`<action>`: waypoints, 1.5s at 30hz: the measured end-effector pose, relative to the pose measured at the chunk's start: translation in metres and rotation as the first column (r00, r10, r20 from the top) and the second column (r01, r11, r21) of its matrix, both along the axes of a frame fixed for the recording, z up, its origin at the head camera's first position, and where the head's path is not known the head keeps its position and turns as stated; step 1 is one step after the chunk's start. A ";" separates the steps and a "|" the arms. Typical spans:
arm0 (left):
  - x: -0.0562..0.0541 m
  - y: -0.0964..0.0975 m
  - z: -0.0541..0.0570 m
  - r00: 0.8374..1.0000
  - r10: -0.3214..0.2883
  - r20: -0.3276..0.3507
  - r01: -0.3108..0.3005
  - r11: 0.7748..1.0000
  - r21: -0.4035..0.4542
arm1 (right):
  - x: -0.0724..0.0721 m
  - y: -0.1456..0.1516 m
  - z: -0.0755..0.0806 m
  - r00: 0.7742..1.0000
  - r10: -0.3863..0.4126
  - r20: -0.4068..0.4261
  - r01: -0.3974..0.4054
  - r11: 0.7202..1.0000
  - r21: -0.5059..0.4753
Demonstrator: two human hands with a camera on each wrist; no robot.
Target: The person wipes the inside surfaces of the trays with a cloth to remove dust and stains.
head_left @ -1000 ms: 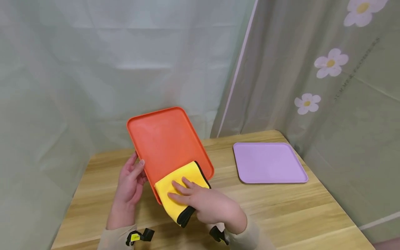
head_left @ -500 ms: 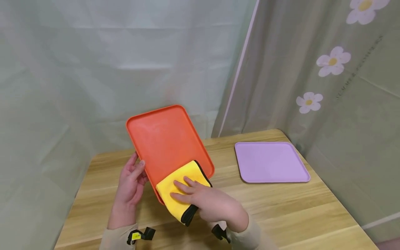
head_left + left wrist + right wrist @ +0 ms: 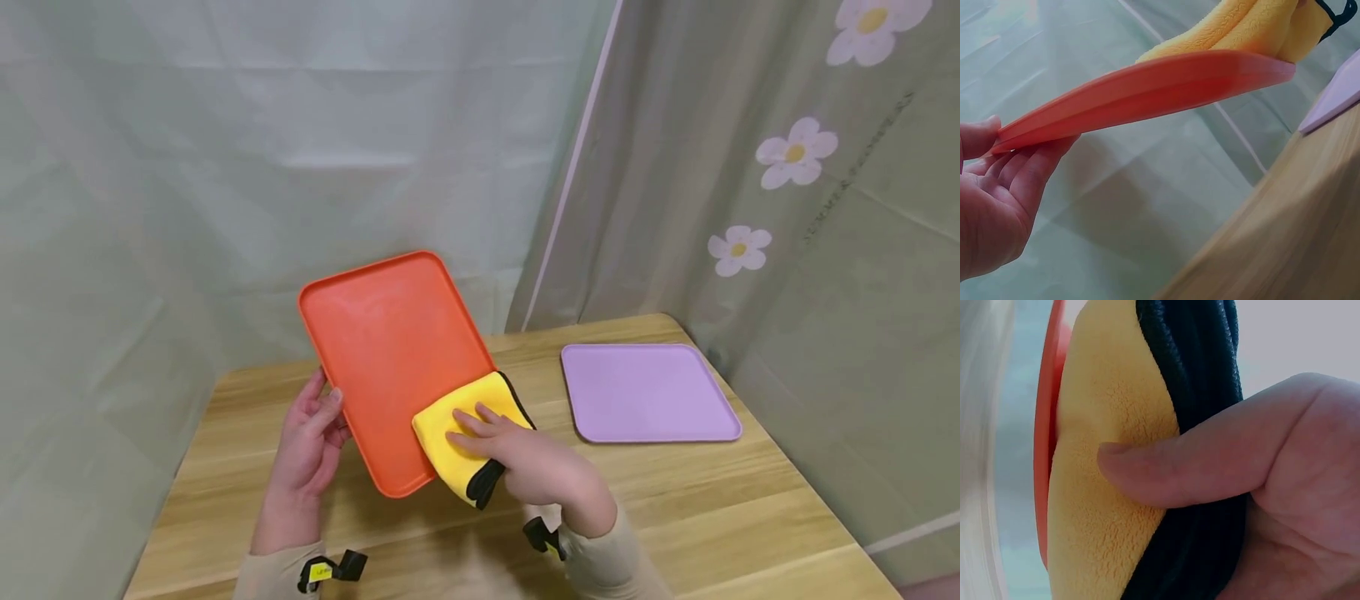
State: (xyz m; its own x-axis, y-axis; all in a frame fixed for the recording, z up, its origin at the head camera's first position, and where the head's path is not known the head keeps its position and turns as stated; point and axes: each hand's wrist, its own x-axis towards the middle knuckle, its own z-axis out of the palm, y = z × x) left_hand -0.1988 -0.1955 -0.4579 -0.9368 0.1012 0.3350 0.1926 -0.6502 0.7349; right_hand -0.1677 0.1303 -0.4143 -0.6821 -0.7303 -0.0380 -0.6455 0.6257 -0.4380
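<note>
My left hand (image 3: 307, 442) grips the left rim of an orange tray (image 3: 390, 333), thumb on top and fingers underneath. In the left wrist view the tray (image 3: 1141, 94) is tilted and raised above the table. A folded yellow cloth (image 3: 435, 425) with black edging lies over the tray's lower right corner, partly overhanging it. My right hand (image 3: 536, 458) holds this cloth against the tray, its fingers spread over the top. The right wrist view shows the right thumb (image 3: 1191, 469) pressed into the side of the plush cloth (image 3: 1110, 394).
A purple tray (image 3: 648, 392) lies flat on the right side of the wooden table (image 3: 675, 508). A pale curtain (image 3: 337, 150) hangs behind the table, and a flower-print curtain (image 3: 847, 333) hangs at the right. Black bands are strapped round both sleeves.
My right hand and the yellow cloth have slid right and slightly up along the tray, baring its lower left corner. The left hand keeps its grip, with the tray shifted slightly left.
</note>
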 end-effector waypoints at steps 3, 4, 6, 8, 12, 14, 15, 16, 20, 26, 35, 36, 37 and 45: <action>0.002 0.003 0.000 1.000 -0.014 -0.010 0.014 1.000 -0.015 | 0.001 0.004 0.003 1.000 -0.013 0.017 0.013 1.000 0.015; 0.003 0.005 0.000 1.000 -0.014 -0.009 0.014 1.000 -0.024 | 0.002 0.005 0.003 1.000 -0.015 0.018 0.015 1.000 0.021; 0.004 0.008 0.000 1.000 -0.007 0.001 0.007 0.999 -0.044 | 0.004 0.005 0.004 1.000 -0.017 0.020 0.016 0.999 0.036; 0.005 0.011 0.001 1.000 0.023 0.017 -0.021 0.997 -0.079 | 0.005 0.005 0.005 0.999 -0.020 0.032 0.019 0.999 0.043; 0.005 0.015 0.003 0.996 0.067 0.053 -0.059 0.988 -0.142 | 0.008 0.002 0.006 0.996 -0.025 0.081 0.021 0.999 0.044; 0.004 0.017 0.004 0.995 0.074 0.071 -0.061 0.985 -0.162 | 0.010 0.001 0.007 0.995 -0.032 0.099 0.027 0.999 0.047; 0.004 0.018 0.005 0.994 0.074 0.080 -0.059 0.984 -0.169 | 0.011 0.001 0.007 0.995 -0.033 0.097 0.028 0.998 0.053; 0.004 0.018 0.004 0.993 0.072 0.090 -0.056 0.983 -0.174 | 0.012 0.002 0.006 0.995 -0.036 0.096 0.031 0.998 0.059; 0.004 0.021 0.000 0.993 0.064 0.103 -0.044 0.981 -0.191 | 0.017 0.003 0.002 0.995 -0.050 0.091 0.043 0.996 0.081; 0.001 0.024 -0.002 0.990 0.074 0.121 -0.046 0.974 -0.222 | 0.023 -0.002 0.002 0.997 -0.042 0.065 0.034 0.992 0.118; 0.001 0.025 0.000 0.986 0.097 0.137 -0.064 0.971 -0.230 | 0.032 -0.013 0.004 0.998 0.058 0.027 -0.062 0.988 0.144; 0.002 0.025 0.000 0.986 0.100 0.134 -0.067 0.971 -0.229 | 0.033 -0.013 0.004 0.997 0.069 0.025 -0.072 0.988 0.139; 0.002 0.025 0.000 0.987 0.098 0.131 -0.067 0.973 -0.222 | 0.033 -0.014 0.004 0.996 0.082 0.023 -0.084 0.988 0.132; 0.001 0.026 -0.001 0.986 0.110 0.128 -0.086 0.980 -0.181 | 0.031 -0.020 0.000 0.980 0.197 -0.033 -0.193 0.977 0.087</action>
State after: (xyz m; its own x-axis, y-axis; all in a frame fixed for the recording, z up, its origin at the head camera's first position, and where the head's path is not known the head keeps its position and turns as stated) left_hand -0.1978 -0.1692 -0.4589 -0.9807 0.0520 0.1884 0.1389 -0.4927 0.8590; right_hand -0.1364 0.1103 -0.4140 -0.5291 -0.8448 -0.0793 -0.7750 0.5192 -0.3603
